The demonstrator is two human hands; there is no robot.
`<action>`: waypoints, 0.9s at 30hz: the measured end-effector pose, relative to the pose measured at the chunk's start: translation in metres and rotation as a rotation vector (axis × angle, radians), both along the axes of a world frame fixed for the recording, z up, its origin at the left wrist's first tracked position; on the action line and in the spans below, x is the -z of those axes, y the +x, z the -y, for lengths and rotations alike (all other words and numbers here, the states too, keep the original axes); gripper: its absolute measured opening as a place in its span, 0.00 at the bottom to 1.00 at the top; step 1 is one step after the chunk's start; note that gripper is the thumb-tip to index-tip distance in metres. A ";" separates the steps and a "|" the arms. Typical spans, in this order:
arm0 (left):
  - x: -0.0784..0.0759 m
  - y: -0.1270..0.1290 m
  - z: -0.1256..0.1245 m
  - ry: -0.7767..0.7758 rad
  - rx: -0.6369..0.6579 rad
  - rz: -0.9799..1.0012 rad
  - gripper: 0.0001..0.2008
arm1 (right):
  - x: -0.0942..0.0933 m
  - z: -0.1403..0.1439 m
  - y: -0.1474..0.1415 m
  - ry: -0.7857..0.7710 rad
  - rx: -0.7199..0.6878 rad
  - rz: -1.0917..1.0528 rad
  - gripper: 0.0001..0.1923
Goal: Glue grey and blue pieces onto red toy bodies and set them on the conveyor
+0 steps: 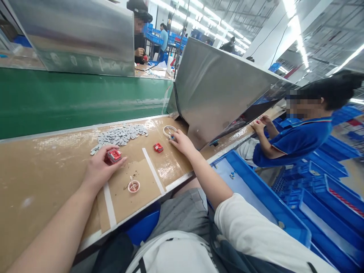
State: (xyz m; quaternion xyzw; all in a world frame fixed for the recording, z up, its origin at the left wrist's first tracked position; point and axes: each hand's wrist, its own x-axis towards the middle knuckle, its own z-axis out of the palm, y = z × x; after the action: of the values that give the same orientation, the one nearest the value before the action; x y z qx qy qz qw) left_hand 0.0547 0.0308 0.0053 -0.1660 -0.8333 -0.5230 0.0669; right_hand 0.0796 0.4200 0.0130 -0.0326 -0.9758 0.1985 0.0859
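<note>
Grey chips (121, 135) lie beyond left hand (98, 170).

factory hall | ceiling strip lights (295, 28) | green conveyor belt (71, 98) | steel dividers (224, 87) | brown bench (42, 178) | blue crates (327, 197)
</note>
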 end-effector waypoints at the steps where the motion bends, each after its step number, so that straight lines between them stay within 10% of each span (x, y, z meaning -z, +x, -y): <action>1: -0.002 0.002 -0.001 -0.014 -0.004 -0.006 0.27 | 0.002 0.002 0.000 -0.017 -0.006 -0.009 0.10; 13: -0.043 0.001 -0.004 -0.204 0.156 0.021 0.26 | -0.010 0.040 -0.010 -0.703 -0.169 -0.271 0.20; 21: -0.017 -0.013 -0.027 0.012 0.000 0.006 0.25 | -0.017 0.157 -0.052 -1.255 -0.420 -0.177 0.32; 27: 0.005 -0.014 -0.016 0.180 0.108 0.191 0.30 | 0.015 0.171 -0.044 -1.423 -0.473 -0.025 0.35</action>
State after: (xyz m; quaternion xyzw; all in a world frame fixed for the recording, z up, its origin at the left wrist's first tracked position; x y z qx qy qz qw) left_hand 0.0405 0.0464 0.0003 -0.1534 -0.7756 -0.6118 -0.0264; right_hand 0.0360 0.2494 -0.0018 0.1323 -0.5918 0.7951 0.0100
